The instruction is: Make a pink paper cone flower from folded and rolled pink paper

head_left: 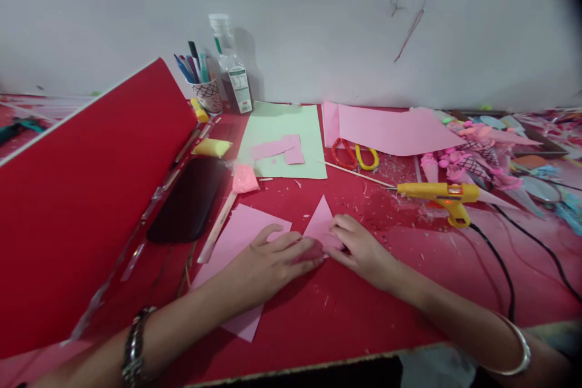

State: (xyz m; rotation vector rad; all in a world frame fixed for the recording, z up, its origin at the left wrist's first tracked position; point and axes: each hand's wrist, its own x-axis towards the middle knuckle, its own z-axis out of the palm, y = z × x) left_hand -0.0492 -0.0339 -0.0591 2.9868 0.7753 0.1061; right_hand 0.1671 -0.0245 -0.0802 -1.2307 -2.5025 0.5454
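Observation:
My right hand (pixel 364 250) pinches the right edge of a small pink paper triangle (pixel 322 217), which points away from me. Fingers stretched out, my left hand (pixel 278 257) lies low over the table with its fingertips at the triangle's lower left side. Under that hand and forearm is a larger pink paper sheet (pixel 240 224), partly covered. Whether the triangle is folded or rolled at its lower end is hidden by the fingers.
A yellow glue gun (pixel 439 193) lies at right with its cord. Scissors (pixel 348 154), a green sheet (pixel 313 121) and pink paper (pixel 391 127) lie behind. At left are a black phone (pixel 186 200), wooden stick (pixel 218 227) and red board (pixel 100 194). A bottle (pixel 236 82) and pen cup (pixel 208 96) stand by the wall.

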